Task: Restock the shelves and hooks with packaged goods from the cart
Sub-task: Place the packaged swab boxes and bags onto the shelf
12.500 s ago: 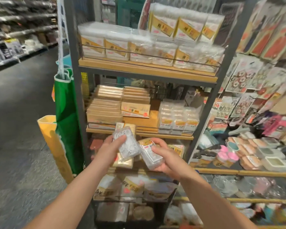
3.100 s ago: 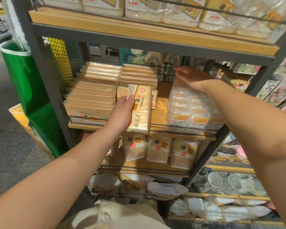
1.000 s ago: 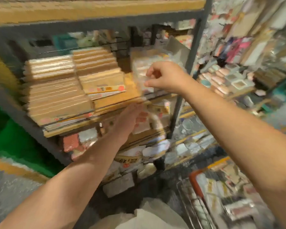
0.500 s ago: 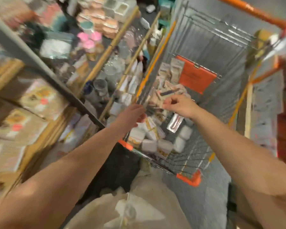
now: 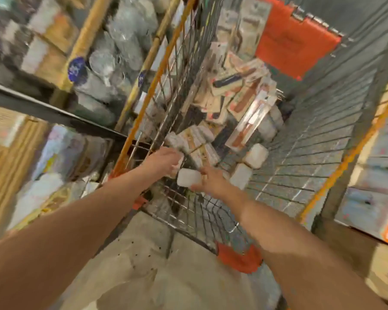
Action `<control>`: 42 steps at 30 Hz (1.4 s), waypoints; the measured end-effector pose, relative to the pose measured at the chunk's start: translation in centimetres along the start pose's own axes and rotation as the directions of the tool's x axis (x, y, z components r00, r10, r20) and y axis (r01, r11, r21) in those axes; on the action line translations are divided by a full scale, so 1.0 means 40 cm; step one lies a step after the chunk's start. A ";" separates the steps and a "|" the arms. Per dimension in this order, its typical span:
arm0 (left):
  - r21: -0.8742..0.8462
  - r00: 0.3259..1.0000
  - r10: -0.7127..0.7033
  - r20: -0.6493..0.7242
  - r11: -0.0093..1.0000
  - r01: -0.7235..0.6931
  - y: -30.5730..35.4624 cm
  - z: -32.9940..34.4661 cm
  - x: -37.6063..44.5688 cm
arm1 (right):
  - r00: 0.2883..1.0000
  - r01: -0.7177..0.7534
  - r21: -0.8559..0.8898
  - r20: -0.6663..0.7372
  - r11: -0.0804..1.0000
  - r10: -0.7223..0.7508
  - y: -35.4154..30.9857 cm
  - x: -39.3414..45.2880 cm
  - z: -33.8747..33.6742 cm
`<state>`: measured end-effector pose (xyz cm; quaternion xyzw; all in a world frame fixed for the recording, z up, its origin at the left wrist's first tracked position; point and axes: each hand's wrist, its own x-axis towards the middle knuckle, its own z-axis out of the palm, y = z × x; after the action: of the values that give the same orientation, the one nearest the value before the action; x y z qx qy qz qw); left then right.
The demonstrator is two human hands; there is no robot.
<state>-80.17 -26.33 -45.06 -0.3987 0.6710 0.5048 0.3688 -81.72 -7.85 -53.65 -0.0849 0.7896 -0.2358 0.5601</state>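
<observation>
Both of my arms reach down over the near rim of the wire cart [image 5: 195,211]. My right hand [image 5: 213,181] has its grip clamped on a small white pack [image 5: 189,177], thumb under it and fingers over its far side. My left hand [image 5: 164,161] sits just beside that pack, low against the cart's left wall; its fingers curl down onto another pale pack, but the blur keeps me from telling whether the grip is clamped or only resting there. More white packs [image 5: 255,155] lie loose on the cart floor to the right (two close together), and a heap of carded goods [image 5: 235,90] fills the far left corner below the orange flap [image 5: 293,41]. The right half of the cart floor shows bare mesh, so there is room on that side. The shelves [image 5: 54,117] stand tight against the cart's left wall.
</observation>
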 end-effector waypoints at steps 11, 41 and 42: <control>0.139 0.999 -0.031 -0.030 0.990 0.035 -0.066 -0.036 0.064 | 0.943 0.116 -0.538 -0.203 0.835 -0.262 0.047 0.164 0.103; 0.127 0.993 -0.103 -0.050 0.986 0.109 -0.063 -0.015 0.120 | 0.947 -0.231 -0.343 -0.294 0.911 0.130 0.176 0.080 -0.009; 0.128 0.993 -0.105 -0.050 0.986 0.110 -0.065 -0.015 0.121 | 0.946 -0.231 -0.383 -0.302 0.894 0.116 0.186 0.086 -0.004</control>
<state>-79.83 -28.17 -50.28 -0.4203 0.6879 0.4304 0.4061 -82.14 -2.67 -60.00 -0.0968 0.8949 -0.0216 0.4350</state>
